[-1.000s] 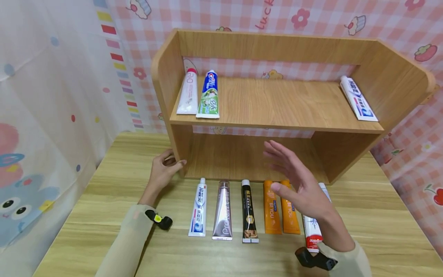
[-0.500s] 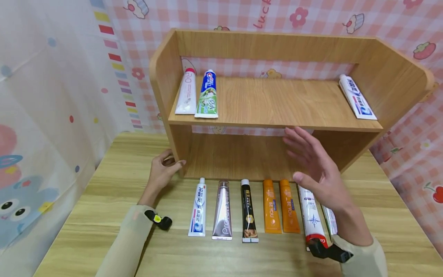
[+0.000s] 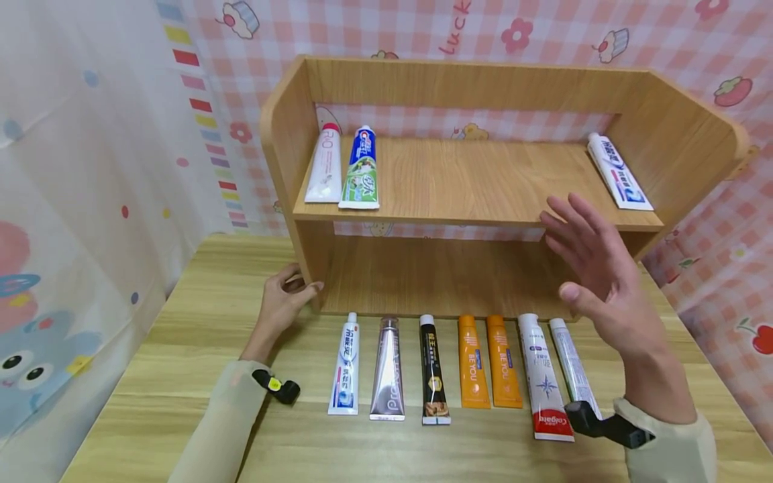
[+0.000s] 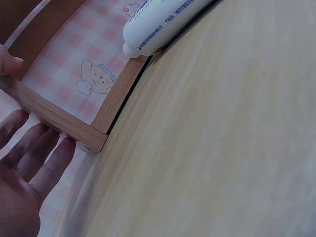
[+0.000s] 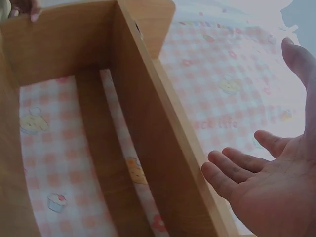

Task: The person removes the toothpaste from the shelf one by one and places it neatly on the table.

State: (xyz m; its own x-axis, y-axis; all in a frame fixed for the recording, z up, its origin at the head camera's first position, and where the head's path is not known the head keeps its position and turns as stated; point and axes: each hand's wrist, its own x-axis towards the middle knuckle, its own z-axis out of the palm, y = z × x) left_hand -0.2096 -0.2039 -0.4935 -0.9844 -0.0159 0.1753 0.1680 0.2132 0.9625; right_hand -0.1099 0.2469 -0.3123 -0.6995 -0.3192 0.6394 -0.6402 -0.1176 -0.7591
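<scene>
My left hand (image 3: 285,293) grips the lower front edge of the left side panel of a wooden shelf (image 3: 483,218). In the left wrist view its thumb lies on one face of the panel and the fingers (image 4: 54,165) on the other. In front of the shelf's right part, my right hand (image 3: 610,282) is raised with fingers extended, holding nothing. Below it lie a red-and-white Colgate toothpaste tube (image 3: 546,382) and a slim white tube (image 3: 575,365). Leftward in the row are two orange tubes (image 3: 474,365), a black tube (image 3: 433,372), a silver-pink tube (image 3: 388,372) and a white-blue toothpaste tube (image 3: 345,367).
On the upper board, a white tube with a red cap (image 3: 326,168) and a blue-green Crest tube (image 3: 361,171) lie at the left. Another white-blue tube (image 3: 619,173) lies at the right end. A checked pink cloth (image 3: 410,30) hangs behind the shelf.
My right hand has moved rightward and slightly up, uncovering the orange tubes, the Colgate tube and the slim white tube. The left hand has stayed on the shelf panel.
</scene>
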